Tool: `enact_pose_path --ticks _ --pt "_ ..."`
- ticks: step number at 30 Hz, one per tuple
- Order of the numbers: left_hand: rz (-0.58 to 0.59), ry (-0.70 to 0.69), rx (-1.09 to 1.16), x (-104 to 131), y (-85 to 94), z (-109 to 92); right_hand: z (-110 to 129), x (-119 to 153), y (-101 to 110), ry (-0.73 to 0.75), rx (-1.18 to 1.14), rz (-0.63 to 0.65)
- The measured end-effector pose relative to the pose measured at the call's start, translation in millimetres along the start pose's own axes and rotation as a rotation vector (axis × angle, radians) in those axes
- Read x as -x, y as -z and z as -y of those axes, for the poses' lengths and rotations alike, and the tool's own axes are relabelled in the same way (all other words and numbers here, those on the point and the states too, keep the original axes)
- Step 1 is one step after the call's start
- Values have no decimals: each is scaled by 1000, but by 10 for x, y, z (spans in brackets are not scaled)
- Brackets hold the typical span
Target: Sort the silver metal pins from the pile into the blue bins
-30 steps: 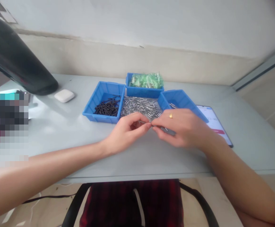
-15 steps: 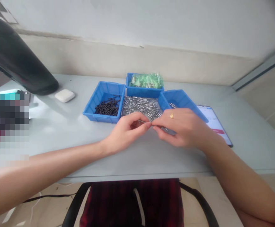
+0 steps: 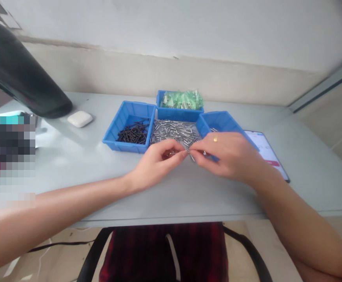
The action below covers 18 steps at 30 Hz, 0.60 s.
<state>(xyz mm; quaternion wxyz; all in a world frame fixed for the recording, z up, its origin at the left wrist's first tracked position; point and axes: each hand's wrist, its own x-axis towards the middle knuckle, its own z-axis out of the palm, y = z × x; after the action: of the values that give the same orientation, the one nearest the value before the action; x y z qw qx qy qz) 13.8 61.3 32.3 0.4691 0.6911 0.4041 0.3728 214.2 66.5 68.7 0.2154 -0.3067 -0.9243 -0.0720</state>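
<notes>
My left hand is closed in a pinch, with a thin metal pin partly showing among its fingers. Its fingertips meet those of my right hand, whose thumb and forefinger are pinched together; what lies between them is too small to make out. A gold ring sits on a right finger. Just beyond both hands spreads a pile of loose silver metal pins, some showing below the right fingers. Beside my right hand is a blue bin with some silver pins, partly hidden by that hand.
A blue bin at the left holds dark screw-like pieces. Behind the pile, another blue bin holds a green plastic bag. A phone lies right, a white case and dark bottle left.
My right hand has risen slightly and its fingers have shifted, showing more silver pins beneath them. My left hand stays nearly in place, still pinching.
</notes>
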Motion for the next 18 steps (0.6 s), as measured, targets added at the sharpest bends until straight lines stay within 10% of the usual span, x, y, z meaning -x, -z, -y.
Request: enact_pose_path --ticks 18 --pt "29 -4 -20 -3 5 26 -19 20 -8 76 -56 38"
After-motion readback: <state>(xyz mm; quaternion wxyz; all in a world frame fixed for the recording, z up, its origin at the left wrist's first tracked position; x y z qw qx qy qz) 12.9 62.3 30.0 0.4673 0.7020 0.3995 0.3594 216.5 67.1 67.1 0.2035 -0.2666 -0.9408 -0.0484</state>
